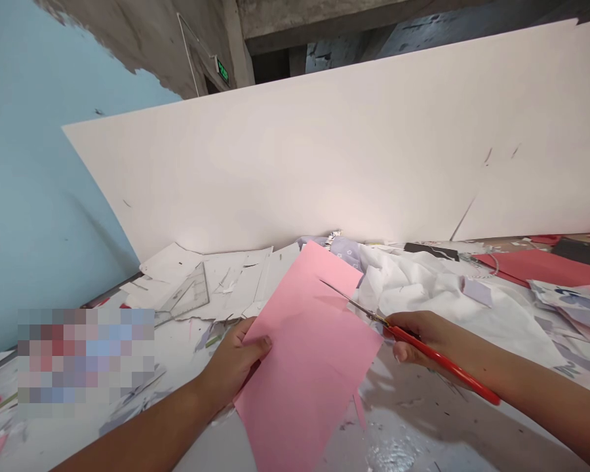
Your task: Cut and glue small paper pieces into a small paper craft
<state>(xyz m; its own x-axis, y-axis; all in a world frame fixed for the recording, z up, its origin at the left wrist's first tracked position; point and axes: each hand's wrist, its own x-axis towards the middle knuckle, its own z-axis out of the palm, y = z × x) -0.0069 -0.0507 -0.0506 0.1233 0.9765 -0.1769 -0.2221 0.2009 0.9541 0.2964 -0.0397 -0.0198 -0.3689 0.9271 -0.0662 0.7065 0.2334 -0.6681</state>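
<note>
A pink sheet of paper point(305, 367) is held up at a tilt over the table, gripped at its left edge by my left hand point(240, 360), thumb on its face. My right hand point(420, 341) is closed around a pair of red-handled scissors point(437, 360). Their blades reach into the sheet from its right side, where a cut runs inward and the paper splits into an upper and a lower part. How far the blades are apart is hard to make out. Below the sheet, a thin pink strip point(358, 411) lies on the table.
A white board point(324, 157) stands behind the worktable point(403, 432). Left lie white paper sheets and a clear set square point(191, 292). Right are crumpled white material point(413, 288), red paper point(545, 262) and printed pieces point(577, 305). Scraps litter the table. A patch at left is blurred.
</note>
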